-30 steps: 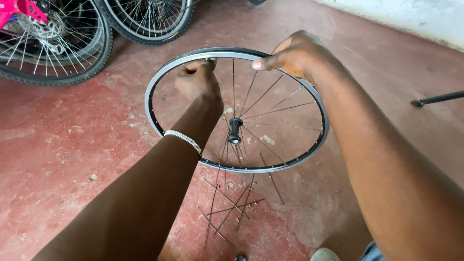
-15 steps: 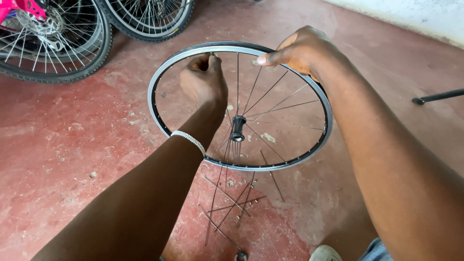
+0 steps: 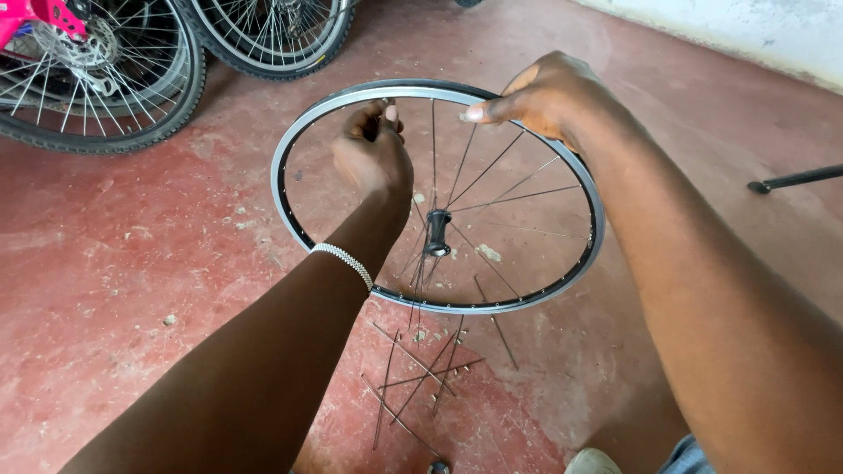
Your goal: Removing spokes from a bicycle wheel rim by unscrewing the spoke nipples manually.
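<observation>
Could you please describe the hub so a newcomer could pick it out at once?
Find the bare rim held over the red floor. The hub is the short black cylinder at its middle, the only dark piece where the thin spokes meet.

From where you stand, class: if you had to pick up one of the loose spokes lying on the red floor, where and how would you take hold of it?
Probably best pinch a loose spoke near a free end, from above, between fingertip and thumb. The spokes are thin and lie flat and crossed on the floor below the rim, so an outer end can be lifted without disturbing the others.
</observation>
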